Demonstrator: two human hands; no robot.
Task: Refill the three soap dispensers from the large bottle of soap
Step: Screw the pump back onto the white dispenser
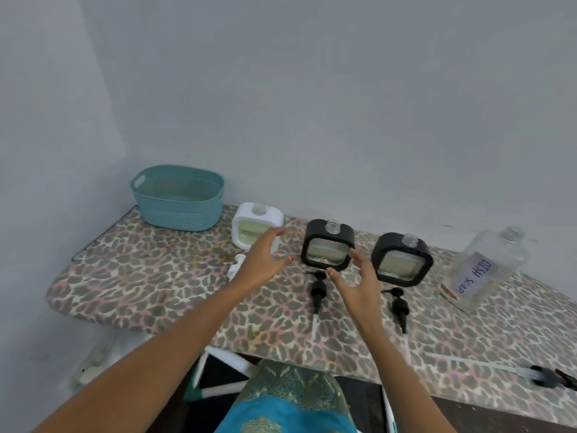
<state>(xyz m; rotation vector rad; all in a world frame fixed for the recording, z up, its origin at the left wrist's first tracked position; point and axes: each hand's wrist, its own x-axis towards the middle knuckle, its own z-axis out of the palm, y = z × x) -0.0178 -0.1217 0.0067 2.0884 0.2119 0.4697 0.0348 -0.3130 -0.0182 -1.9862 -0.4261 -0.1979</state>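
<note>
Three uncapped soap dispensers stand in a row on the leopard-print board: a white dispenser (253, 225) on the left, a black dispenser (328, 245) in the middle and a second black dispenser (402, 259) to its right. The large clear bottle (487, 267) labelled DISH SOAP stands at the far right with no cap on. My left hand (263, 260) hovers open in front of the white dispenser, partly hiding it. My right hand (352, 281) is open just before the middle dispenser. Neither hand holds anything.
A white pump (234, 266) lies by the white dispenser. Black pumps (318, 292) (400, 307) lie in front of the black ones. A long pump with tube (543, 375) lies at the right front. A teal basket (178, 198) stands at the back left corner against the wall.
</note>
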